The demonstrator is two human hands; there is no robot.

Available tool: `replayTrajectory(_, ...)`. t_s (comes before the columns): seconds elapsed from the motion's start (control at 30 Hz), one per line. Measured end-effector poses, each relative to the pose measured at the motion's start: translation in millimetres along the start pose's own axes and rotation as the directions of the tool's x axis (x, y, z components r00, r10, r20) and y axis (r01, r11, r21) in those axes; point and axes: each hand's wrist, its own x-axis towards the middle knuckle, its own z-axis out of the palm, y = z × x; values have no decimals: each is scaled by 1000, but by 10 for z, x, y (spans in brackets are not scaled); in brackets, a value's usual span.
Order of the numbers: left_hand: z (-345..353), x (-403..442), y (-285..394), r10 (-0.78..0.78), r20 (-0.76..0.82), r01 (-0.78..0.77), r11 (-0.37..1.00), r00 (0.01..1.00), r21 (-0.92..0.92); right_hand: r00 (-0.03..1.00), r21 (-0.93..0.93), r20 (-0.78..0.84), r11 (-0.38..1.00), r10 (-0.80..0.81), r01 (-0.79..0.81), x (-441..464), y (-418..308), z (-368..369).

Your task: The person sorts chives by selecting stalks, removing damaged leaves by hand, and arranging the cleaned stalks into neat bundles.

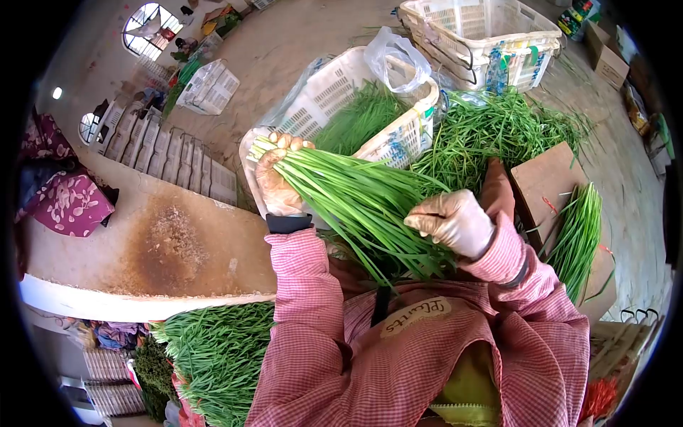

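The bunch of green stalks (356,186) lies aslant just on the wearer's side of the white crate (313,107). The left hand (279,181) is wrapped round its pale ends; the right hand (459,224) curls by the leaves, though whether it has closed on any is hard to tell. With the leaves fanned loose, a slack left grip could spill stalks, or a hard tug drag several out. Right of the crate sits a loose green heap (491,128).

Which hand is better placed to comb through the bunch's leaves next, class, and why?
Probably the right hand: its curled fingers are at the leaves, while the left hand grips the bunch near the pale stem ends.
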Motion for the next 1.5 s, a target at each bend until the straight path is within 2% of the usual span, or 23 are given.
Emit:
replayTrajectory(0.07,25,-22,-52,-6,-19,5,1000,1000,-24,984,-332,-128,940,-126,78,50,119,233)
replayTrajectory(0.1,12,-12,-64,-19,10,19,1000,1000,-21,991,-308,-135,950,8,-50,123,69,292)
replayTrajectory(0.13,6,-12,-68,-30,39,31,999,999,-16,974,-237,-196,969,-118,70,213,205,391)
replayTrajectory(0.2,-1,-33,-33,-17,38,17,1000,999,-7,956,101,-282,988,-82,115,313,217,518)
replayTrajectory(0.23,-51,-33,18,-5,50,7,999,999,-43,979,434,-162,900,121,-39,267,194,476)
replayTrajectory(0.3,-137,-68,143,43,50,-41,998,998,-53,997,721,-41,693,69,-19,122,-11,206)
replayTrajectory(0.4,-186,-131,315,148,24,-149,989,989,17,875,866,269,498,-404,-36,-220,52,-286)
replayTrajectory(0.5,-208,-165,436,135,63,-136,991,989,-1,671,304,739,917,-57,-256,-303,186,-467)
replayTrajectory(0.57,-208,-177,415,105,71,-104,994,992,-16,905,-260,342,951,253,-168,-270,214,-259)
replayTrajectory(0.7,-158,-162,279,87,87,-83,995,992,-49,997,-376,70,927,35,-6,120,223,201)
replayTrajectory(0.73,-147,-170,249,72,90,-68,997,993,-37,996,-318,-15,945,-83,74,208,335,361)
replayTrajectory(0.77,-133,-175,229,83,64,-82,996,994,-23,996,50,87,999,-14,10,221,293,370)
replayTrajectory(0.83,-211,-162,284,99,18,-99,995,995,14,977,663,143,749,-157,23,174,150,266)
replayTrajectory(0.9,-261,-239,346,103,-43,-101,994,994,48,932,877,-102,411,-349,250,27,28,-46)
replayTrajectory(0.97,-259,-264,362,102,-130,-96,994,986,50,917,887,13,428,-399,173,-182,85,-448)
replayTrajectory(1.03,-411,-245,405,138,-188,-125,989,972,82,903,786,245,617,-352,27,-256,415,-714)
replayTrajectory(1.07,-463,-243,415,176,-225,-157,983,958,101,981,245,159,967,-114,73,-313,581,-683)
replayTrajectory(1.1,-564,-238,451,177,-247,-154,982,953,109,998,-390,-59,919,33,-53,-356,567,-646)
replayTrajectory(1.13,-692,-213,495,167,-120,-158,984,979,78,956,-734,-171,616,237,-284,-424,517,-586)
replayTrajectory(1.2,-604,-234,504,181,-133,-169,981,974,98,968,-307,-206,930,143,-203,-545,634,-474)
replayTrajectory(1.4,-574,-231,515,135,-117,-121,986,984,116,973,-751,96,657,210,-68,-347,571,60)
replayTrajectory(1.47,-543,-252,543,151,-23,-148,983,988,105,992,-536,49,835,-116,124,-324,677,216)
replayTrajectory(1.5,-473,-286,538,194,-50,-182,965,980,187,993,-360,87,927,-78,104,-360,628,193)
